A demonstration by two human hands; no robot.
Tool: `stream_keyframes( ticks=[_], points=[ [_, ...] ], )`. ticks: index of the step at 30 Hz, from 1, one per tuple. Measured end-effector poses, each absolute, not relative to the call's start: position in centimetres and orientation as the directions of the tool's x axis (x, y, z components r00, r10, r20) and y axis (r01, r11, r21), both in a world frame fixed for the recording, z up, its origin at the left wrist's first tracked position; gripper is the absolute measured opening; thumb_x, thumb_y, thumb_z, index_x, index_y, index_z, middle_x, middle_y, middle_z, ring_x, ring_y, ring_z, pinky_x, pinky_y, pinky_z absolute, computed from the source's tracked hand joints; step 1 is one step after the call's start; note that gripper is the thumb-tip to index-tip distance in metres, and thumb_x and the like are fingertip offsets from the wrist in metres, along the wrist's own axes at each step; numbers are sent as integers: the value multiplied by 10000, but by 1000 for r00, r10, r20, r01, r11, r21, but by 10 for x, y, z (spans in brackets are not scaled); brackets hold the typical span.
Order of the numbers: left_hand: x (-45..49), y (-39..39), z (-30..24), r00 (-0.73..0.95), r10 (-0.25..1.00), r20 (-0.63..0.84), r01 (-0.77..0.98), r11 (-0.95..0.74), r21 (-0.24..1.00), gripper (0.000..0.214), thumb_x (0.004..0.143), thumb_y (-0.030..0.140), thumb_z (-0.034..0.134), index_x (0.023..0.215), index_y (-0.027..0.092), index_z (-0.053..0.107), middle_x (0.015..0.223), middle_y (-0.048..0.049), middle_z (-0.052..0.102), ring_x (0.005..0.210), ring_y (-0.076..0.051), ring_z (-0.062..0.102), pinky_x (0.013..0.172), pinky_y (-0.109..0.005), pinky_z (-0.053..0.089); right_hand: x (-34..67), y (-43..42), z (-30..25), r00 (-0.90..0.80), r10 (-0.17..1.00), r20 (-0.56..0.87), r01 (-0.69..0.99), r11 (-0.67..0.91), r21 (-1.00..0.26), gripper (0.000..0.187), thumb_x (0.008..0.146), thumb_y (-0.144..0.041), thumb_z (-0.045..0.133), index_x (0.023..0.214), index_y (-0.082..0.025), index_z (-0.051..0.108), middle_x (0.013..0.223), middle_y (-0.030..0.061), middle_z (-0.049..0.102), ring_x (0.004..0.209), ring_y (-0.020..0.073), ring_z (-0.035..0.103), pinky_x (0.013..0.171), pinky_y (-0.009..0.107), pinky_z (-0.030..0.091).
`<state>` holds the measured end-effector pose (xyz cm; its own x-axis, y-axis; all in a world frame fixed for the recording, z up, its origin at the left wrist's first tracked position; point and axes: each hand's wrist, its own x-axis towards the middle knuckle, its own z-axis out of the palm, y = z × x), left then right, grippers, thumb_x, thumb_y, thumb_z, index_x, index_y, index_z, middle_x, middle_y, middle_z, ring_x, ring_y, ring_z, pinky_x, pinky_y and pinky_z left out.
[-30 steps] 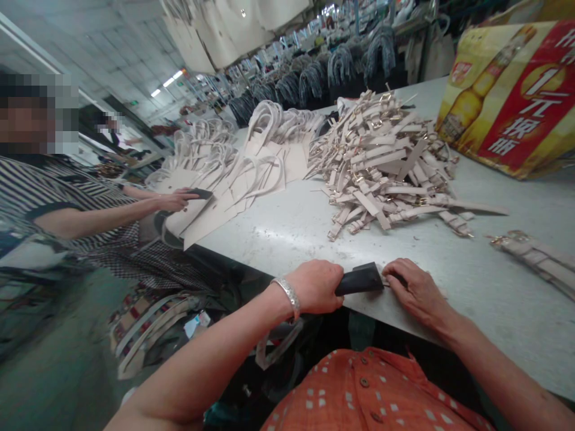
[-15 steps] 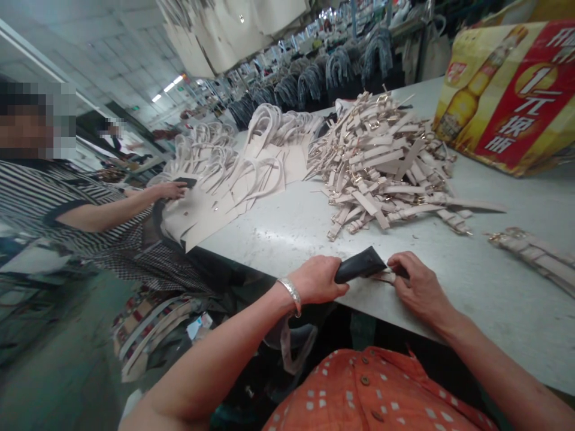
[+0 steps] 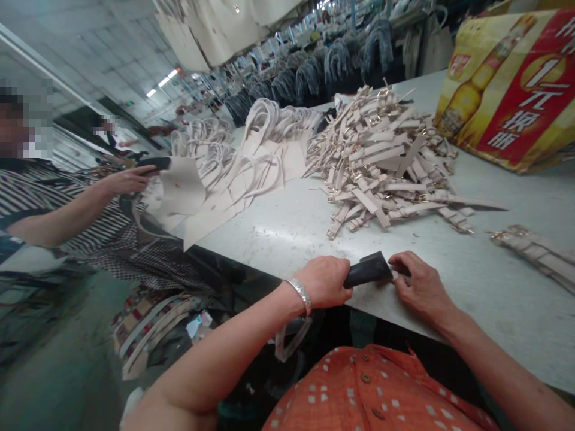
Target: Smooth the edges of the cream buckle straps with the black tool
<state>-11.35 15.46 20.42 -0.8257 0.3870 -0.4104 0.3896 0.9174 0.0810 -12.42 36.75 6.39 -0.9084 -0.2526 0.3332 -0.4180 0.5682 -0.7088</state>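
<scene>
My left hand [image 3: 324, 281], with a silver bracelet at the wrist, is closed round the handle of a black flat-bladed tool [image 3: 369, 269] near the front edge of the grey table [image 3: 291, 227]. The tool's blade lies against the tabletop. My right hand [image 3: 417, 286] presses down on a small strip piece right beside the blade; its fingers are bent and cover most of the piece. A big heap of beige straps with gold buckles [image 3: 386, 155] lies beyond my hands.
A stack of beige bag panels with looped handles [image 3: 233, 167] covers the table's far left. A yellow and red carton [image 3: 512, 90] stands at the back right. A few straps [image 3: 534, 251] lie at right. A person in stripes [image 3: 67, 209] at left lifts a panel with a black tool.
My hands and the black tool stayed near the table's front edge, shifting slightly. The person at left raised their hand and tool, lifting a beige panel off the stack.
</scene>
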Motion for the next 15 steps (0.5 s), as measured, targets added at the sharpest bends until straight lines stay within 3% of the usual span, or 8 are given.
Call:
stream_keyframes(
  ticks=[6,10,15],
  points=[
    [-116,134,201,-865,270,-423,176,953,248,259,758,381,550,888,164,604,769,-63,660,712,-206,624,612,-281,437,-123,367,63,-894,-240,378,-445,567,-693,230,747,-143,455,953,-181,550,911,20,549,811,141,543,755,295,453],
    [-110,112,205,-849,212,-484,86,959,270,250,747,367,571,889,165,607,727,-35,646,665,-175,608,600,-260,426,-122,366,58,-846,-281,453,-525,589,-614,164,823,-210,496,930,-155,607,1041,72,550,959,180,545,854,329,455],
    [-106,109,203,-808,240,-538,90,953,290,220,731,352,578,851,170,607,686,-22,628,607,-159,590,564,-252,408,-124,366,56,-848,-350,398,-530,594,-606,148,859,-259,516,865,-160,627,969,74,545,924,202,523,823,366,458]
  ],
)
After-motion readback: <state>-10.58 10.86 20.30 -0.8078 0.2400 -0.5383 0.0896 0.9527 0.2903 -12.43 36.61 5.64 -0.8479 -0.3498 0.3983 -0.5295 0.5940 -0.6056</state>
